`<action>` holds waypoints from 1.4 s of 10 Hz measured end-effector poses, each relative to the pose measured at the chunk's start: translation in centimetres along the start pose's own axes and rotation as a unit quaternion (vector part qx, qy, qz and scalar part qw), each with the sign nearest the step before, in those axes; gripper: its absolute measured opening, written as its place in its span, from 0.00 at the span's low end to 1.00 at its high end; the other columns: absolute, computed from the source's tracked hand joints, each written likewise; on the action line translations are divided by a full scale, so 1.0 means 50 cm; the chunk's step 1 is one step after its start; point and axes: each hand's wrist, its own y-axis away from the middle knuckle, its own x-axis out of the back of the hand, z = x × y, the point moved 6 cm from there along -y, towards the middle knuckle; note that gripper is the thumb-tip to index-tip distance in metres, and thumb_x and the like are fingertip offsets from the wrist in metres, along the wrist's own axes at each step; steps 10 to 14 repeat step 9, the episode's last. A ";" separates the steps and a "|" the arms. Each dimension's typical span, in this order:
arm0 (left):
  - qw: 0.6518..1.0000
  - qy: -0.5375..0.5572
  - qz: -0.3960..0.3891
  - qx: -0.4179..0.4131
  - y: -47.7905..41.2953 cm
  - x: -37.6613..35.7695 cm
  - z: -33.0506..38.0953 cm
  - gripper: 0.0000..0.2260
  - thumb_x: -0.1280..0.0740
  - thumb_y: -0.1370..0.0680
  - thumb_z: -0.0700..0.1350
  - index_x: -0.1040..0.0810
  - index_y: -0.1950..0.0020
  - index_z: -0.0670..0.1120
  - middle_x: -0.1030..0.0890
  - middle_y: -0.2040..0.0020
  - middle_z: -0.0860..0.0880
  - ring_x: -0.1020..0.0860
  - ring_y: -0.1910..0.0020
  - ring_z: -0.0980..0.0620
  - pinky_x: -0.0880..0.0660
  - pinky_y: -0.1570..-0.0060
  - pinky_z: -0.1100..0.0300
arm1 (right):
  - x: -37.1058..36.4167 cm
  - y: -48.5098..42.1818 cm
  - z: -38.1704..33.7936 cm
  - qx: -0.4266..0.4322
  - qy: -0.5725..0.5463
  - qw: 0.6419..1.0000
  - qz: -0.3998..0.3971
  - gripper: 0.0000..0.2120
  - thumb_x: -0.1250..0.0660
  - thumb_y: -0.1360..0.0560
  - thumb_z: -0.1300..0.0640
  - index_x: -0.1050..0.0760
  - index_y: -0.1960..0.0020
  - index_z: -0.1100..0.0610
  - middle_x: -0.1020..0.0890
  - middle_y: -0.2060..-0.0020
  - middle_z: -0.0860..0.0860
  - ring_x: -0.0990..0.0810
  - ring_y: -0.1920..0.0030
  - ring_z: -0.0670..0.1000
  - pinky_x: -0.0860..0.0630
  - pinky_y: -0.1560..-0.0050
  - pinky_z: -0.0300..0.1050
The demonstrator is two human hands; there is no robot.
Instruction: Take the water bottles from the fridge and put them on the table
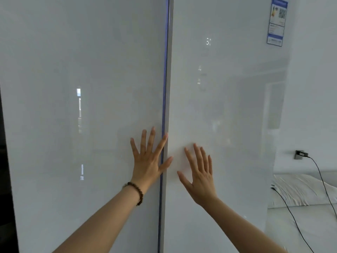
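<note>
Currently, fridge [182,24] is filling the view, two white doors meeting at a central seam. Left hand [148,161], fingers spread wide, is pressing the left door [73,143]; right hand [200,179], equally spread, is pressing the right door [233,115]. Bracelet [139,193] is circling the left wrist.

Left hand [148,161], right hand [199,178] on fridge [82,52]

On your right, just beside the fridge [228,106], a low white surface [291,234] carries a rumpled white pillow [299,190] and trailing black cables [295,222].
</note>
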 end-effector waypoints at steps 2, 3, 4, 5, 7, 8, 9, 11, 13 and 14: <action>0.997 -0.055 0.007 -0.048 -0.021 -0.058 -0.031 0.28 0.55 0.23 0.65 0.56 0.24 0.59 0.65 0.23 0.50 0.64 0.25 0.44 0.58 0.33 0.31 | -0.059 -0.036 0.013 -0.003 0.030 1.000 -0.008 0.35 0.47 0.25 0.36 0.61 0.25 0.42 0.59 0.24 0.45 0.64 0.24 0.50 0.63 0.26 0.53; 0.994 -0.082 0.014 -0.064 -0.018 -0.072 -0.035 0.28 0.52 0.23 0.64 0.53 0.24 0.58 0.63 0.23 0.50 0.63 0.25 0.42 0.61 0.33 0.30 | -0.081 -0.040 0.021 -0.008 0.048 0.999 -0.004 0.36 0.46 0.25 0.36 0.60 0.24 0.44 0.58 0.23 0.48 0.62 0.24 0.52 0.62 0.26 0.55; 0.993 -0.094 0.027 -0.071 -0.019 -0.073 -0.033 0.28 0.52 0.23 0.64 0.51 0.24 0.58 0.61 0.23 0.50 0.61 0.24 0.41 0.61 0.33 0.30 | -0.092 -0.039 0.025 -0.013 0.063 0.998 0.005 0.36 0.47 0.25 0.35 0.58 0.24 0.46 0.58 0.23 0.48 0.61 0.23 0.53 0.62 0.26 0.55; 0.992 -0.102 0.032 -0.073 -0.019 -0.075 -0.033 0.29 0.51 0.23 0.64 0.51 0.24 0.57 0.61 0.23 0.49 0.61 0.24 0.41 0.61 0.33 0.30 | -0.094 -0.040 0.024 -0.017 0.070 0.997 0.010 0.37 0.48 0.25 0.34 0.59 0.24 0.45 0.59 0.23 0.47 0.61 0.23 0.53 0.63 0.26 0.55; 0.992 -0.110 -0.010 -0.062 -0.016 -0.068 -0.027 0.28 0.52 0.22 0.63 0.49 0.24 0.57 0.51 0.23 0.47 0.56 0.24 0.39 0.60 0.33 0.30 | -0.081 -0.036 0.025 -0.023 0.063 0.997 -0.039 0.36 0.48 0.25 0.34 0.63 0.25 0.42 0.61 0.24 0.46 0.65 0.24 0.51 0.62 0.26 0.55; 0.992 -0.106 -0.037 -0.049 -0.015 -0.052 -0.017 0.28 0.53 0.22 0.63 0.52 0.24 0.56 0.53 0.22 0.47 0.55 0.25 0.39 0.60 0.32 0.32 | -0.045 -0.031 0.010 -0.013 0.035 0.997 -0.073 0.35 0.50 0.25 0.34 0.67 0.27 0.39 0.65 0.25 0.43 0.68 0.25 0.48 0.60 0.25 0.56; 0.995 -0.074 -0.067 -0.023 -0.001 -0.031 -0.011 0.28 0.54 0.22 0.62 0.52 0.24 0.56 0.50 0.22 0.47 0.54 0.24 0.42 0.59 0.31 0.35 | 0.038 -0.038 -0.015 -0.044 -0.004 0.996 -0.071 0.36 0.45 0.25 0.37 0.64 0.26 0.41 0.61 0.24 0.45 0.62 0.24 0.50 0.57 0.24 0.54; 0.995 -0.074 -0.067 -0.023 -0.001 -0.031 -0.011 0.28 0.54 0.22 0.62 0.52 0.24 0.56 0.50 0.22 0.47 0.54 0.24 0.42 0.59 0.31 0.35 | 0.038 -0.038 -0.015 -0.044 -0.004 0.996 -0.071 0.36 0.45 0.25 0.37 0.64 0.26 0.41 0.61 0.24 0.45 0.62 0.24 0.50 0.57 0.24 0.54; 0.995 -0.074 -0.067 -0.023 -0.001 -0.031 -0.011 0.28 0.54 0.22 0.62 0.52 0.24 0.56 0.50 0.22 0.47 0.54 0.24 0.42 0.59 0.31 0.35 | 0.038 -0.038 -0.015 -0.044 -0.004 0.996 -0.071 0.36 0.45 0.25 0.37 0.64 0.26 0.41 0.61 0.24 0.45 0.62 0.24 0.50 0.57 0.24 0.54; 0.995 -0.074 -0.067 -0.023 -0.001 -0.031 -0.011 0.28 0.54 0.22 0.62 0.52 0.24 0.56 0.50 0.22 0.47 0.54 0.24 0.42 0.59 0.31 0.35 | 0.038 -0.038 -0.015 -0.044 -0.004 0.996 -0.071 0.36 0.45 0.25 0.37 0.64 0.26 0.41 0.61 0.24 0.45 0.62 0.24 0.50 0.57 0.24 0.54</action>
